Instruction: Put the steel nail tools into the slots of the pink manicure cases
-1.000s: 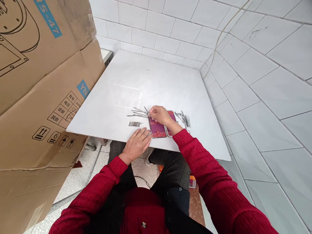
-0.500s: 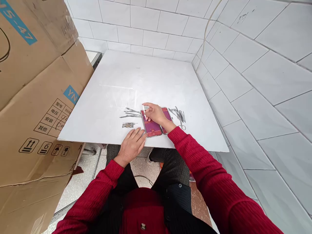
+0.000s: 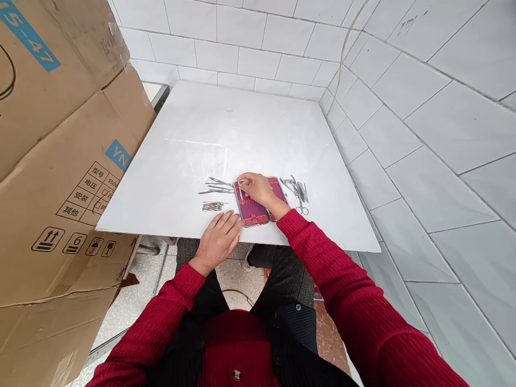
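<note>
A manicure case (image 3: 255,217) lies open on the white tabletop, purple inside with red trim and a row of stitched loops. My right hand (image 3: 258,189) is over its left half, closed in a pinch on a slim, pale manicure tool (image 3: 241,190). The tool's lower end is at the loops; I cannot tell whether it sits in one. Flat on the table's front edge, my left hand (image 3: 220,236) is open, its fingertips beside the case's lower left corner. Nail clippers (image 3: 213,206) and several thin metal tools (image 3: 217,186) lie left of the case.
Right of the case is a cluster of metal tools (image 3: 299,189), with scissor handles (image 3: 302,210) nearest me. A large cardboard box (image 3: 72,177) stands along the table's left side. White tiled walls (image 3: 419,145) bound the back and right of the tabletop (image 3: 282,129).
My right hand has lowered the slim tool, which stood up above the fingers, down against the left half of the case. My left hand has stayed in place.
</note>
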The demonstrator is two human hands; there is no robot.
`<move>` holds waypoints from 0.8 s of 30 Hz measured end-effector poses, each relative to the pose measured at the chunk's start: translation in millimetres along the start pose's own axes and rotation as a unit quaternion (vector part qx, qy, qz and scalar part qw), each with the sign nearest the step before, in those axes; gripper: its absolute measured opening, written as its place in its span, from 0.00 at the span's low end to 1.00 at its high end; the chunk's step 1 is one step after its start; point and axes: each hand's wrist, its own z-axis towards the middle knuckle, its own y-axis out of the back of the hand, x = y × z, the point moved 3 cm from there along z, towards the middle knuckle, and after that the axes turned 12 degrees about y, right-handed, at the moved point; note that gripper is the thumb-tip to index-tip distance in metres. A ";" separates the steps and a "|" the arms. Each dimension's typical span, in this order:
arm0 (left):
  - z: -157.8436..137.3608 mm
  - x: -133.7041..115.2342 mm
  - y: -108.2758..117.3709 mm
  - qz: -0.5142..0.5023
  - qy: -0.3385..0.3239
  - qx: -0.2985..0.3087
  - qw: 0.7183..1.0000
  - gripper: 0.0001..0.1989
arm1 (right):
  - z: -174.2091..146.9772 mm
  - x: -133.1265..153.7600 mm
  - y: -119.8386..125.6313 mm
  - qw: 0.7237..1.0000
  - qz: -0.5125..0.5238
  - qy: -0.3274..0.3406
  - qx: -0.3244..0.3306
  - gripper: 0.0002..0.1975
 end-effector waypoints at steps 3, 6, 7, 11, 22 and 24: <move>0.0 -0.3 0.3 0.006 -0.004 -0.001 1.000 0.19 | -0.6 4.8 0.7 0.997 -0.077 0.023 -0.005 0.12; -0.3 -0.4 -0.1 0.010 -0.005 -0.002 1.000 0.18 | -4.2 8.9 1.3 0.988 -0.146 0.049 -0.008 0.14; -0.4 -0.3 -0.3 0.008 -0.004 -0.002 1.000 0.18 | -5.7 9.8 1.2 0.984 -0.168 0.057 -0.006 0.15; -0.9 0.2 -1.1 -0.004 0.003 0.001 1.000 0.20 | -12.3 11.0 -0.3 0.971 -0.228 0.074 0.013 0.17; -1.2 -0.9 -0.5 0.015 -0.002 -0.001 1.000 0.18 | -32.7 20.9 -7.3 0.932 -0.346 0.091 0.057 0.20; -1.5 -1.1 -0.7 0.019 -0.004 -0.003 1.000 0.18 | -34.6 22.5 -8.0 0.926 -0.358 0.097 0.064 0.20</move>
